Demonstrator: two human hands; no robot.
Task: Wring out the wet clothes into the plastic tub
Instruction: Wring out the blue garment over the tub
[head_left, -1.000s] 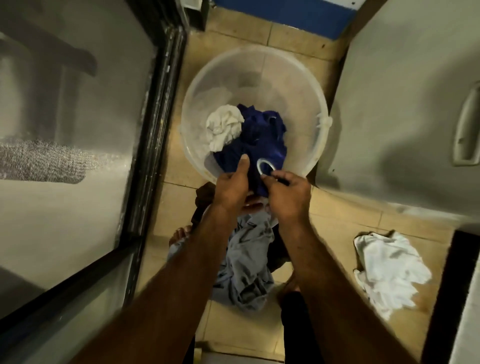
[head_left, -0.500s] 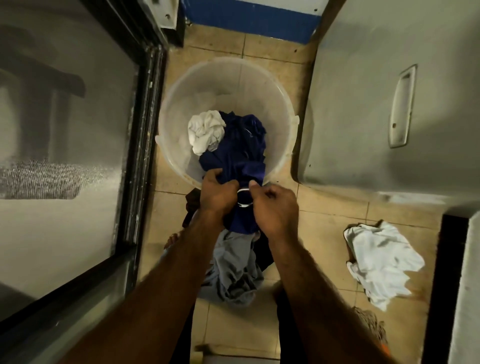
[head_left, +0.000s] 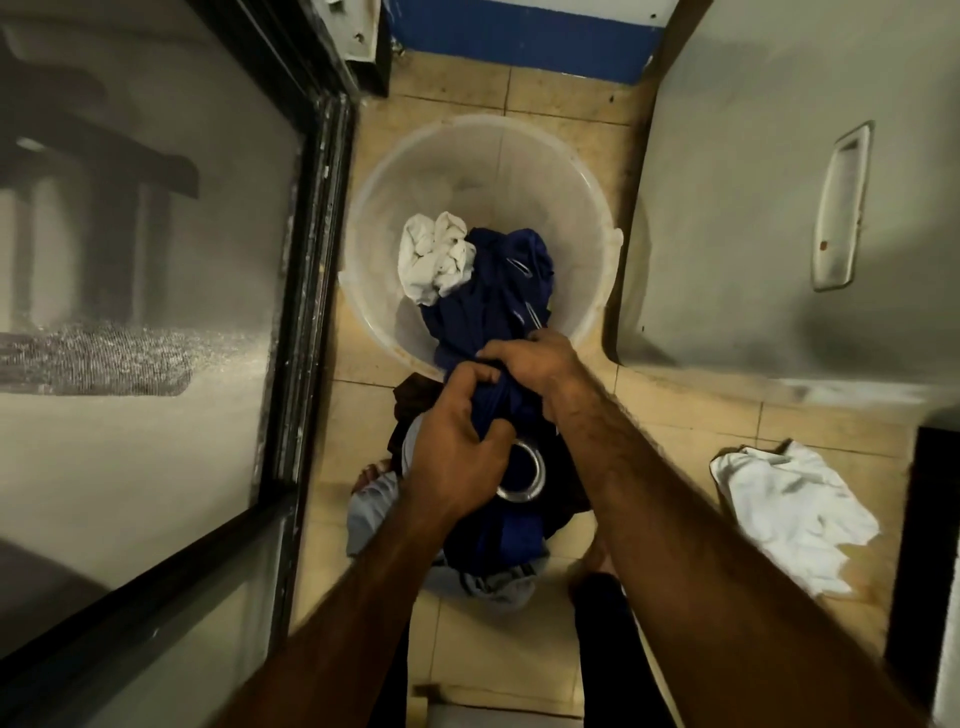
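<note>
Navy garment (head_left: 493, 301), bunched, draped over plastic tub (head_left: 519, 171) rim, tight in left hand (head_left: 457, 452) and right hand (head_left: 530, 358).

Two cloths (head_left: 488, 280) in tub (head_left: 587, 208); another cloth (head_left: 795, 514) right

Standing over it, I can read no word, number or brand anywhere. The dark blue garment (head_left: 488, 296) shows a pale ring shape (head_left: 522, 475) at the centre of the frame, just beside the left hand (head_left: 457, 447), but it spells nothing I can make out. Thin pale marks (head_left: 521, 266) on the same cloth, inside the plastic tub (head_left: 363, 223), are too small to tell.
</note>
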